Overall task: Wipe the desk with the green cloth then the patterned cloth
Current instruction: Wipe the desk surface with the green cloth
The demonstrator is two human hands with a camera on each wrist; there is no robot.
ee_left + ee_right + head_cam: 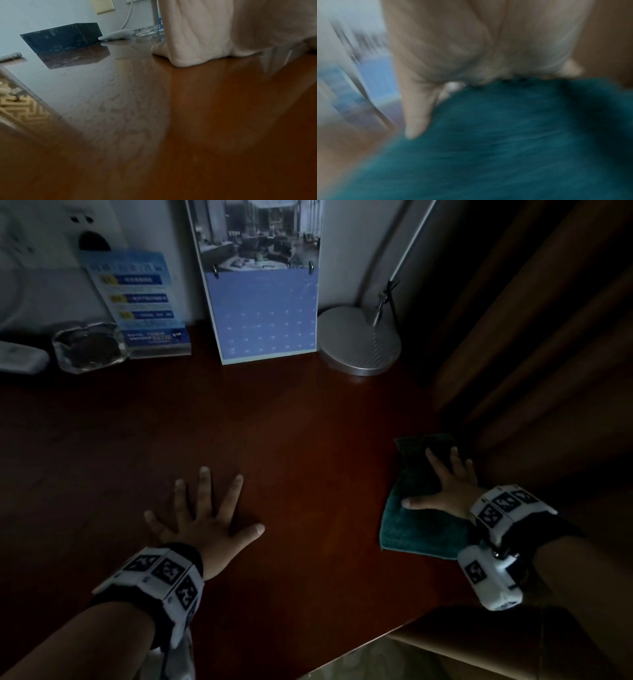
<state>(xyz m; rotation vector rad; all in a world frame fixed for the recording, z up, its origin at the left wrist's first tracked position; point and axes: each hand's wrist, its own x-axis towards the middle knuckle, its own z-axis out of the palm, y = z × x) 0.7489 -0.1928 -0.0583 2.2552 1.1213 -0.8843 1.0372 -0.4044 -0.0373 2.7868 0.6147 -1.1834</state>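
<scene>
The green cloth (421, 518) lies flat on the dark wooden desk (291, 440) near its right edge. My right hand (445, 484) presses down on it with straight, spread fingers; the right wrist view is blurred and shows the palm (488, 47) on the green cloth (505, 135). My left hand (202, 515) rests flat on the bare desk at the lower middle, fingers spread, holding nothing; in the left wrist view its palm (197, 33) lies on the desk (188, 121). A grey cloth edge (10, 56) shows at the far left; its pattern cannot be made out.
Along the back wall stand a glass ashtray (90, 347), a blue leaflet stand (140, 302), a desk calendar (263, 299) and a round lamp base (359, 340). A white remote (20, 357) lies far left. A black box (63, 36) sits left. A curtain (531, 320) hangs right.
</scene>
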